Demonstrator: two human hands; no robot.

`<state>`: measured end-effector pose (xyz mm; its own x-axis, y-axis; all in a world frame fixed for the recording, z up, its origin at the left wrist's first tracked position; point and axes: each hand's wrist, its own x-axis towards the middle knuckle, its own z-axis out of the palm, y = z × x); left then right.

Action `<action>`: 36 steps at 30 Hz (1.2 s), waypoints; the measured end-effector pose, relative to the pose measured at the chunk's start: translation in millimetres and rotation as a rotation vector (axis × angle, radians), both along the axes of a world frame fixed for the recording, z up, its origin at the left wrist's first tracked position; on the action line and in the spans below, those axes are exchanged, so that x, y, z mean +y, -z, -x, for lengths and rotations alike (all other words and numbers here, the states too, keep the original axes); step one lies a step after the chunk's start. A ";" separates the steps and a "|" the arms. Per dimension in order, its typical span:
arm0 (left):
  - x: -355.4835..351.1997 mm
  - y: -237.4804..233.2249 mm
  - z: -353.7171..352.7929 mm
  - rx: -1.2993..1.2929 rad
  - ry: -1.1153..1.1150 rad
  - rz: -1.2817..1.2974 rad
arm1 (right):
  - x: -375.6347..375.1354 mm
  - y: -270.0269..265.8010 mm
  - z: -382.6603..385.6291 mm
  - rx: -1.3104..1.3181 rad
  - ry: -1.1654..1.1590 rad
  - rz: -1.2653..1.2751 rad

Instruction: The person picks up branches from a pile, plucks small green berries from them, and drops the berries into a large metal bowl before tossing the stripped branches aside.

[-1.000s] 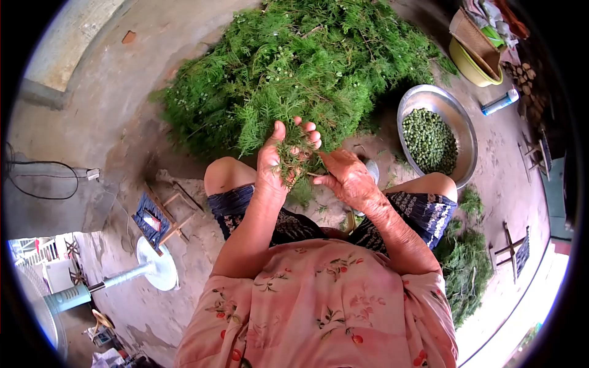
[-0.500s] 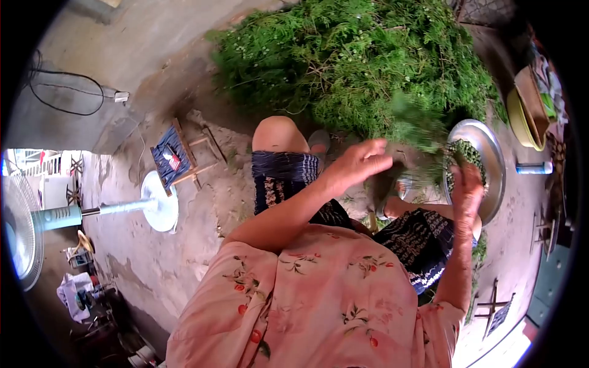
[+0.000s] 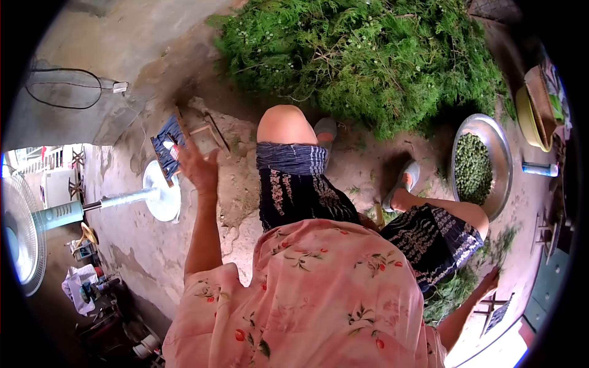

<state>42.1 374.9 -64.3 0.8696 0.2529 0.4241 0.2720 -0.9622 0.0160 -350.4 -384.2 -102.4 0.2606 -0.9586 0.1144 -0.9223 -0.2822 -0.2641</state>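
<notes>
Floor: one large heap of green branches (image 3: pixel 380 61), one smaller pile of sprigs (image 3: pixel 457 293) and one metal basin (image 3: pixel 504 168) of green berries (image 3: pixel 472 168) lie on bare ground.
Left hand (image 3: pixel 201 170): grip wide, fingers spread, over or beside one folding stool (image 3: pixel 175 130) that bears one small packet (image 3: pixel 173 149); heap and basin are well apart from it.
Right hand (image 3: pixel 489 282): grip partly hidden, cannot tell how wide or whether it holds anything; smaller pile just beside it, basin farther forward.
Fan (image 3: pixel 60 214): one, at left.
</notes>
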 end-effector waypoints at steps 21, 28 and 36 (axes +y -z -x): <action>-113.6 -23.1 5.6 0.327 0.435 1.179 | 71.8 88.3 132.0 0.491 0.129 0.139; -150.4 -36.4 -10.8 0.052 0.546 0.882 | 99.2 7.0 -93.8 -0.882 0.091 -0.336; -214.9 -78.5 -54.0 -0.004 0.853 1.154 | 151.3 -70.9 -262.3 -1.158 -0.324 -0.572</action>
